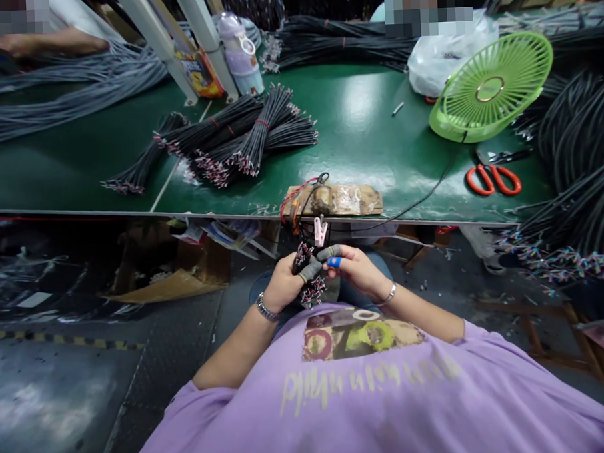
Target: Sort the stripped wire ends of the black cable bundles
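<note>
My left hand (283, 283), with a watch on its wrist, is closed around a bundle of black cables (310, 286) whose stripped coloured wire ends stick out above and below the fist. My right hand (354, 267), wearing finger cots and a bracelet, pinches the wire ends at the top of that bundle. Both hands sit in front of my chest, just below the table edge. Directly above them a small wooden block jig (338, 199) with red and black leads and a white clip (321, 230) is fixed at the edge of the green table (367, 117).
Piles of bundled black cables (238, 139) lie on the table's left-centre. A green fan (491, 88) and orange scissors (493, 179) sit to the right, a plastic bag (439, 57) behind. More cables hang at far right (581, 194). Other people work across the table.
</note>
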Tool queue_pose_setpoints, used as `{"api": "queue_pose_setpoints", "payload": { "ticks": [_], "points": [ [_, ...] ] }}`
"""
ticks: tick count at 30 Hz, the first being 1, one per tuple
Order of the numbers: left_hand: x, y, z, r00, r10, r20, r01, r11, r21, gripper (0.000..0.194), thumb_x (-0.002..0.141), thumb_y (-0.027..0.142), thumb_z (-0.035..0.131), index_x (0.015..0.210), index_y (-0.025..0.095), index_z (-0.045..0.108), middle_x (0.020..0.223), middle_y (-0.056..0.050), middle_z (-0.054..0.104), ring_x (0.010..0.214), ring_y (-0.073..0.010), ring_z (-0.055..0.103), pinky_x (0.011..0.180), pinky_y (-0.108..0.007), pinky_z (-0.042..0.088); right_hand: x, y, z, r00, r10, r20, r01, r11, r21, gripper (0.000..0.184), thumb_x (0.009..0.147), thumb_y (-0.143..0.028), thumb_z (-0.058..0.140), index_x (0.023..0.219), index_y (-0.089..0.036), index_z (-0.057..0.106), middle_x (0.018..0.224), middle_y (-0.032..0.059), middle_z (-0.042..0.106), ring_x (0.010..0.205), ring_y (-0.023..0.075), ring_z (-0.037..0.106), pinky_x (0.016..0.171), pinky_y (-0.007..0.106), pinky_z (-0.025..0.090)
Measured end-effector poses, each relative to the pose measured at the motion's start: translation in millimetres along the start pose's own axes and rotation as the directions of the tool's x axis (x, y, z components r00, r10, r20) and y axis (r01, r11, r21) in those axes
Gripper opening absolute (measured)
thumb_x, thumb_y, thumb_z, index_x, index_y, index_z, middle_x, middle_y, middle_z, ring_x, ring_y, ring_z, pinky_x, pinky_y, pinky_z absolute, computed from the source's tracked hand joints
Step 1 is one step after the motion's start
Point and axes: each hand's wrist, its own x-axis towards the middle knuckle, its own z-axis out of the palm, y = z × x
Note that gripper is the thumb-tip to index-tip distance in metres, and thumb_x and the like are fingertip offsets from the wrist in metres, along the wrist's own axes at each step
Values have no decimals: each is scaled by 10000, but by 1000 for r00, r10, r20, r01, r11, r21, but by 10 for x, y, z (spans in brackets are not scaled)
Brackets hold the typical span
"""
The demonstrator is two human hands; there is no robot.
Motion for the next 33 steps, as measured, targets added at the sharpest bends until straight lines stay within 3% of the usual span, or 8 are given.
{"api": "queue_pose_setpoints", "payload": {
  "ticks": [3,7,17,33],
  "points": [
    [1,42,-6,998,56,-2,-55,993,104,243,679,340,720,740,133,609,687,1,618,616,-108,525,621,-232,451,0,5,-38,985,167,52,-175,957,232,164,764,-286,649,842,-142,638,762,37,706,547,94,612,591,256,559],
    [14,58,-24,996,88,26,-92,975,202,234,679,330,704,748,136,593,724,-4,627,655,-115,537,652,-237,464,-1,1,-70,966,237,105,-259,906,335,168,784,-274,658,844,-122,619,768,66,725,577,119,669,563,239,578],
    [13,-9,-33,995,96,26,-100,968,229,188,705,294,660,757,131,582,716,-8,607,647,-113,523,634,-236,453,6,85,-76,957,248,147,-288,858,425,219,719,-236,749,850,-142,602,778,45,739,592,124,694,564,224,595],
    [10,-37,-21,998,69,-2,-68,982,173,185,719,299,662,750,129,594,711,-5,588,636,-109,495,635,-240,440,9,84,-33,972,206,113,-234,877,420,303,670,-269,789,879,-140,613,770,39,735,607,125,692,566,227,596]
  ]
}}
